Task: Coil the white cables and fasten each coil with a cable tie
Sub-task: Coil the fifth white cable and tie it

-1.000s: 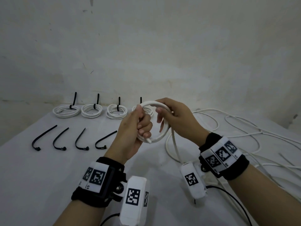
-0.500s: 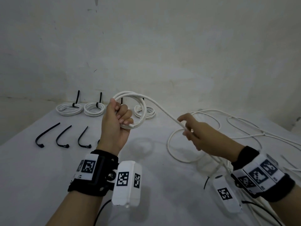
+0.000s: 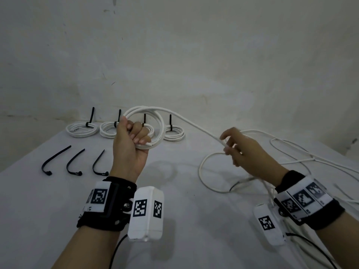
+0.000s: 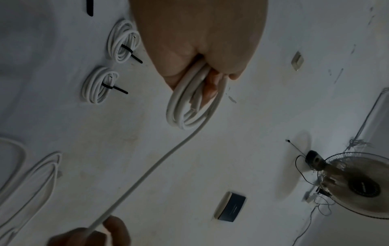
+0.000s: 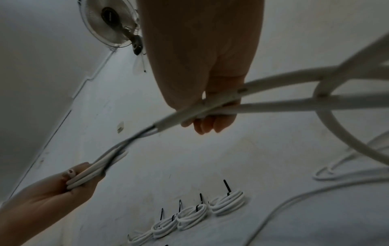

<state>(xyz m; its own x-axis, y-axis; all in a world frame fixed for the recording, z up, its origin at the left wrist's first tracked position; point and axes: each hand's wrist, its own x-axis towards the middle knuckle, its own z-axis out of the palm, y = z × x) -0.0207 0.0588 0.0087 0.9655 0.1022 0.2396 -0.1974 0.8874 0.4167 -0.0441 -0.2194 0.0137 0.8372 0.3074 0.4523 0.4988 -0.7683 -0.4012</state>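
Observation:
My left hand [image 3: 134,136] is raised above the table and grips a small coil of white cable [image 3: 155,121] in its fist; the same coil [image 4: 189,106] hangs from the fingers in the left wrist view. From the coil a straight run of the cable [image 3: 196,127] slopes down to my right hand [image 3: 231,150], which pinches it with curled fingers [image 5: 210,123]. The rest of that cable lies in a loose loop [image 3: 202,171] on the table. Several loose black cable ties [image 3: 56,158] lie at the left, one hidden behind my left wrist.
Several finished white coils with black ties [image 3: 82,129] line the back of the white table [image 3: 184,220] against the wall. Loose white cables [image 3: 303,152] sprawl across the right side. A wall fan [image 4: 357,183] shows in the wrist views.
The hands came apart: the left carried the coil left and up, the right slid down and right along the cable, drawing out a straight run.

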